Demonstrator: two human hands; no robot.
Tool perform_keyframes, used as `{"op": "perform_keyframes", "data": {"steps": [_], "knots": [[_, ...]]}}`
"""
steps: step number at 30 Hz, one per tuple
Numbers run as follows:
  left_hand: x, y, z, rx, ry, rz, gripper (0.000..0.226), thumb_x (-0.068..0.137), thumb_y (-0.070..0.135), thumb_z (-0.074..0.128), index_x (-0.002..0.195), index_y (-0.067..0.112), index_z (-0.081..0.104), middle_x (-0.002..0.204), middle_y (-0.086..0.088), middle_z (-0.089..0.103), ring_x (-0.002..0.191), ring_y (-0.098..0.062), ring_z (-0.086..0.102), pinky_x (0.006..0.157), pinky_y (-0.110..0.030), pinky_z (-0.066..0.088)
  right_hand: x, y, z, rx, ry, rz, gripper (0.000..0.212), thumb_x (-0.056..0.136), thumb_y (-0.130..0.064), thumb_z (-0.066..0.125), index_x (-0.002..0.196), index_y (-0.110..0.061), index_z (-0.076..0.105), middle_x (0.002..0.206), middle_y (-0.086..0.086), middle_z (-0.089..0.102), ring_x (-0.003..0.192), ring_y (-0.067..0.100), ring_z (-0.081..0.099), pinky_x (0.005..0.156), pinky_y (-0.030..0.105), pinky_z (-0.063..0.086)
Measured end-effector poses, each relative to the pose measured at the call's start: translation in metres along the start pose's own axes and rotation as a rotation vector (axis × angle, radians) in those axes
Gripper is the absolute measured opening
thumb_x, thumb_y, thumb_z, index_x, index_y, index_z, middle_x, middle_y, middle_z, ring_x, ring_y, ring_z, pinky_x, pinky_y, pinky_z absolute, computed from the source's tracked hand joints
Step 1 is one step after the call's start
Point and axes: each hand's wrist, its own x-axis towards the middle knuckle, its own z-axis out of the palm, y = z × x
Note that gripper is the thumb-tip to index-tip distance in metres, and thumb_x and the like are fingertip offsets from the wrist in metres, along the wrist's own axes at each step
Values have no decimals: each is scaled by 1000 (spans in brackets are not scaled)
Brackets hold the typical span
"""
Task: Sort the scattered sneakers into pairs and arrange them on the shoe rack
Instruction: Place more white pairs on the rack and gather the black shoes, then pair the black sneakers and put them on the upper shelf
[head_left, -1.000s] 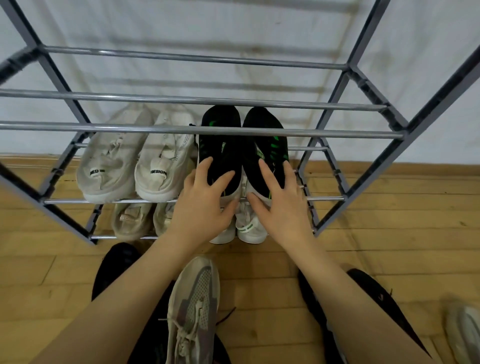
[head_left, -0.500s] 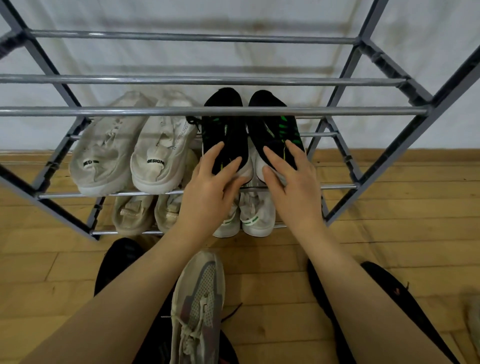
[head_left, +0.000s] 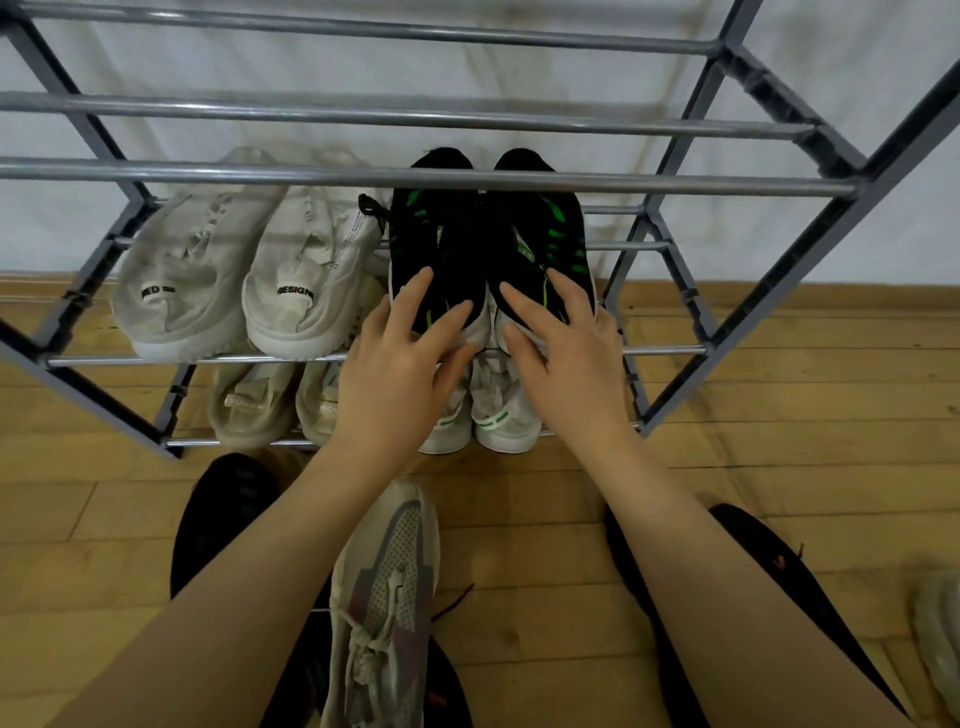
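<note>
A pair of black sneakers with green stripes (head_left: 540, 234) stands side by side on the middle shelf of the grey metal shoe rack (head_left: 727, 187). My left hand (head_left: 400, 374) rests with straight fingers on the heel of the left black sneaker (head_left: 436, 239). My right hand (head_left: 566, 358) lies the same way on the right one. Left of them on the same shelf sits a white pair (head_left: 249, 275). The bottom shelf holds a beige pair (head_left: 260, 405) and a white pair with green heel tabs (head_left: 498, 415).
On the wooden floor near me lie a grey-and-white sneaker (head_left: 384, 597), a black sneaker (head_left: 218, 514) at the left, another black one (head_left: 769, 587) at the right, and a pale sneaker (head_left: 940, 634) at the right edge. The rack's upper bars (head_left: 363, 176) cross above the hands.
Both hands have slid forward with the black pair, pushing it a little deeper onto the middle shelf. My view has tilted down slightly.
</note>
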Motion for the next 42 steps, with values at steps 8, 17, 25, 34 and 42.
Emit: {"op": "perform_keyframes", "data": {"steps": [8,17,25,34,42], "knots": [[-13,17,-15,67,-17,-40,41,92,31,45,129,14,54,140,-19,43,127,-46,38,97,-54,40,-18,-9,-15,-55,-26,34,46,96,-47,39,142,-42,33,157,6,13,141,36,12,110,47,9],[-50,83,-30,-144,-169,26,43,90,31,40,123,10,57,126,-15,56,119,-38,47,92,-53,42,-103,16,-69,115,128,185,41,94,-39,43,133,-28,50,139,0,46,125,25,40,104,42,28],[-85,168,8,-298,-406,93,44,88,35,38,119,15,61,120,-5,61,110,-32,53,88,-44,39,-182,100,-99,74,49,372,41,95,-34,47,136,-25,48,134,5,48,118,25,48,96,48,43],[-107,230,93,-247,-766,168,45,97,35,40,139,21,40,143,-5,40,133,-25,29,107,-40,21,-239,187,-98,-72,-156,627,48,96,-38,42,142,-26,36,142,3,39,125,29,37,102,45,37],[-96,245,157,-65,-846,183,63,97,47,28,149,18,6,152,-15,16,138,-34,14,111,-46,11,-245,230,-87,-265,-357,635,67,93,-56,34,149,-30,7,154,5,22,134,35,28,109,48,24]]}}
